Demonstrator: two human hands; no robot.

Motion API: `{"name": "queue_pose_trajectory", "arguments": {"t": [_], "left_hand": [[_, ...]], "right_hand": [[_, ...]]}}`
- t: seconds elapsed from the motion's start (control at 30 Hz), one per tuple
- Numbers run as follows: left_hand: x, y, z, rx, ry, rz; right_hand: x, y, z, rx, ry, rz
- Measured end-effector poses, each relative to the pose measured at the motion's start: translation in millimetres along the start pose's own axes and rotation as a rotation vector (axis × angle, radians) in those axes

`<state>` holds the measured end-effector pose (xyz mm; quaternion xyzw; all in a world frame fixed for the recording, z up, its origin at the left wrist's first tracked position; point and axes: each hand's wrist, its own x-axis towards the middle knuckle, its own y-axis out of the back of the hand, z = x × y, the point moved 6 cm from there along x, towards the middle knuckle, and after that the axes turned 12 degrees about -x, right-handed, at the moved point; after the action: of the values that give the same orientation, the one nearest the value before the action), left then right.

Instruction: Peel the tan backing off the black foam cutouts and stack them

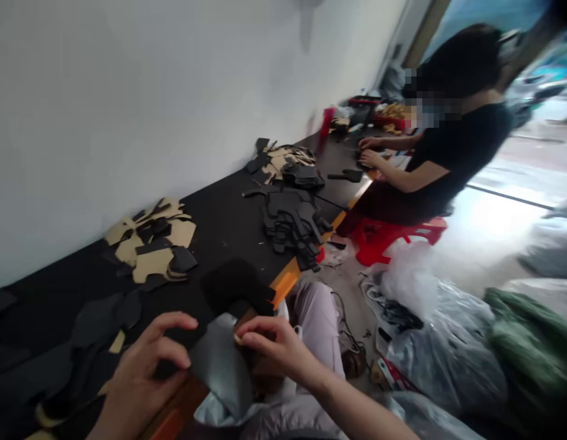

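Near the table's front edge, a shiny grey sheet-like piece (221, 360) lies between my two hands, its lower end bent over the edge. My left hand (159, 354) is just left of it, thumb and fingers curved and apart with nothing between them. My right hand (271, 345) is closed in a pinch by the sheet's right side; what the fingertips hold is too small to make out. Just beyond my hands a flat black piece (232, 284) rests on the black table (219, 226).
Beige and black cut pieces (155, 256) form a pile at left. Black shaped pieces (295, 220) are stacked by the orange edge (285, 281). A co-worker in black (466, 140) handles something farther along. Plastic bags (443, 348) and a red stool (379, 238) stand right.
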<state>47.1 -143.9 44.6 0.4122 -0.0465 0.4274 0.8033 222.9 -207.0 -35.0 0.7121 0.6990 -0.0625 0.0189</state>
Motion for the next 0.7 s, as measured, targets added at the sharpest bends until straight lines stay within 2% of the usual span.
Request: {"name": "queue_pose_trajectory", "arguments": {"t": [0.2, 0.47, 0.6, 0.7], "left_hand": [[8.2, 0.8, 9.1, -0.132, -0.001, 0.022], [4.8, -5.4, 0.3, -0.192, 0.077, -0.019], [1.1, -8.0, -0.4, -0.223, 0.113, -0.062], [-5.2, 4.9, -7.7, -0.268, 0.139, -0.096]], "right_hand": [[4.3, -5.7, 10.0, 0.107, -0.109, -0.012], [0.9, -14.6, 21.5, 0.08, -0.131, -0.081], [3.3, -9.5, 26.0, 0.011, -0.095, 0.01], [5.9, -1.9, 44.8, 0.04, -0.092, 0.07]]}}
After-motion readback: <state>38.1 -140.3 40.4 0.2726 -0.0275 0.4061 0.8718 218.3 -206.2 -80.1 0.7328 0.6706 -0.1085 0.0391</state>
